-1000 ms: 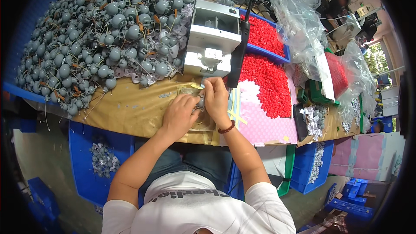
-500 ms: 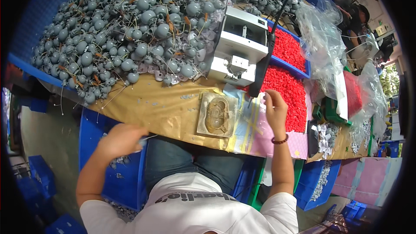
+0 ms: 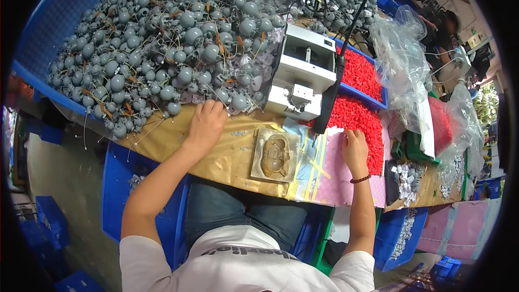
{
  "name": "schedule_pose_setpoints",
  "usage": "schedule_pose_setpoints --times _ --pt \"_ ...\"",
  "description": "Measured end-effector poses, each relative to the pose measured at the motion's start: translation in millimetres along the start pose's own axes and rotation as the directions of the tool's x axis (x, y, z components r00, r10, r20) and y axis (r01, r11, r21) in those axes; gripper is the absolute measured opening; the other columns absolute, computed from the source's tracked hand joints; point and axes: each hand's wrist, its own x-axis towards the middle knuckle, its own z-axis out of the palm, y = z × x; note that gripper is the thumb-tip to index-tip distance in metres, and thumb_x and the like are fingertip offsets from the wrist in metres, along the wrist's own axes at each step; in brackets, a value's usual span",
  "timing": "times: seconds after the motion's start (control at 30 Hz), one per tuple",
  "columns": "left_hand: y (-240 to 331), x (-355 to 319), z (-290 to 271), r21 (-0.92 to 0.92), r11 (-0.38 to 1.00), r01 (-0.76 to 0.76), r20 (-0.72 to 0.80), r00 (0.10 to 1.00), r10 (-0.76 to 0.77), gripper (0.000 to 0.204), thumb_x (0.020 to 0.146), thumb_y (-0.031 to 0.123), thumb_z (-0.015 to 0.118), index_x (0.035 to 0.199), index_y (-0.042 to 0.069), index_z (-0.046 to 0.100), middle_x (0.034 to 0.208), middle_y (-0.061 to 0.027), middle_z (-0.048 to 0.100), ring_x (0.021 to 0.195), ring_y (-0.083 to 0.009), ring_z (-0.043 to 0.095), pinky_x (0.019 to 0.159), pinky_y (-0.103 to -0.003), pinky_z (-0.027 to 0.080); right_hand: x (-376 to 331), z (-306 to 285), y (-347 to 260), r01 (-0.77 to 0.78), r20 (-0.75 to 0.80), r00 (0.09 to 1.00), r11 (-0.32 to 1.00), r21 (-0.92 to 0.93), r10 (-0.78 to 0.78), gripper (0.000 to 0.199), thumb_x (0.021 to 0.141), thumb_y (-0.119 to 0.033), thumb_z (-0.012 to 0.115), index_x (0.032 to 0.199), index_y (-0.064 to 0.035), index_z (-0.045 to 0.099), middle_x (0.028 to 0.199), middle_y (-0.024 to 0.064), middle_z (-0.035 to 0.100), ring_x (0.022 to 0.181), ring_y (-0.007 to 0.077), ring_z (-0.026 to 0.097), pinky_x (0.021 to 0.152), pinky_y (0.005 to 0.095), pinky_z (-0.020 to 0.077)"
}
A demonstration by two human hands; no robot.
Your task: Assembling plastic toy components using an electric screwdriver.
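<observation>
At the near edge of a big heap of grey ball-shaped plastic parts (image 3: 193, 35) with thin wires, my left hand (image 3: 208, 124) bends its fingers down together. Its fingertips touch the edge of the heap, and whatever is in them is hidden. My right hand (image 3: 354, 152), with a beaded bracelet on the wrist, is over the near left side of a pile of small red parts (image 3: 354, 118). Its fingers are curled in a pinch, and their contents are too small to make out. Between the hands a square metal block with a shaped hollow (image 3: 274, 154) lies on the brown-covered table.
A white and black bench machine (image 3: 303, 67) stands behind the block. A blue tray (image 3: 384, 84) of red parts sits to its right, beside clear plastic bags (image 3: 403, 59). Blue bins (image 3: 116, 200) are below the table edge. Small silvery pieces (image 3: 405, 176) lie at right.
My left hand has gone from beside my lap, below the table edge, up to the grey heap. My right hand has moved slightly right and nearer me. The view has shifted a little.
</observation>
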Motion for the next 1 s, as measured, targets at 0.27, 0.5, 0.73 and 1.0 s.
schedule_pose_setpoints --times 0.27,0.5,0.73,1.0 --pt "16.9 -32.8 -26.6 -0.425 0.900 -0.095 0.207 0.958 0.199 0.028 0.074 0.015 0.079 0.093 0.004 0.060 0.100 -0.0109 0.057 0.101 -0.0319 0.060 0.079 -0.044 0.054 15.7 2.7 7.9 0.000 -0.070 0.998 0.998 -0.061 -0.005 0.018 0.088 -0.006 0.065 0.106 -0.0060 0.067 0.100 0.0149 0.064 0.097 0.0359 0.061 0.080 0.0454 0.0522" --pt "45.4 -18.3 -29.8 -0.612 0.787 0.079 0.175 0.984 0.037 0.032 0.078 0.019 0.081 0.104 0.007 0.067 0.104 -0.0106 0.061 0.094 -0.0333 0.062 0.082 -0.042 0.054 16.3 9.7 11.0 0.092 -0.085 0.992 0.995 -0.030 -0.094 0.007 0.090 -0.010 0.066 0.095 -0.0052 0.066 0.091 0.0143 0.063 0.089 0.0347 0.061 0.077 0.0458 0.0508" --pt "101.9 19.2 -19.1 -0.611 0.792 0.025 0.113 0.992 0.056 0.032 0.079 0.024 0.084 0.105 0.009 0.072 0.108 -0.0078 0.061 0.111 -0.0314 0.056 0.094 -0.040 0.050 20.2 8.1 13.5 0.030 -0.022 0.999 1.000 -0.008 -0.031 0.007 0.088 -0.009 0.067 0.093 -0.0044 0.069 0.091 0.0147 0.064 0.089 0.0350 0.063 0.079 0.0455 0.0521" --pt "49.6 90.8 -39.8 -0.549 0.835 0.013 -0.067 0.996 -0.059 0.037 0.083 0.014 0.077 0.118 0.008 0.066 0.113 -0.0119 0.061 0.115 -0.0358 0.054 0.101 -0.047 0.045 17.5 6.1 22.8 0.071 -0.095 0.993 0.997 0.005 -0.070 0.007 0.086 -0.011 0.070 0.087 -0.0054 0.066 0.088 0.0134 0.065 0.086 0.0337 0.063 0.076 0.0452 0.0519"
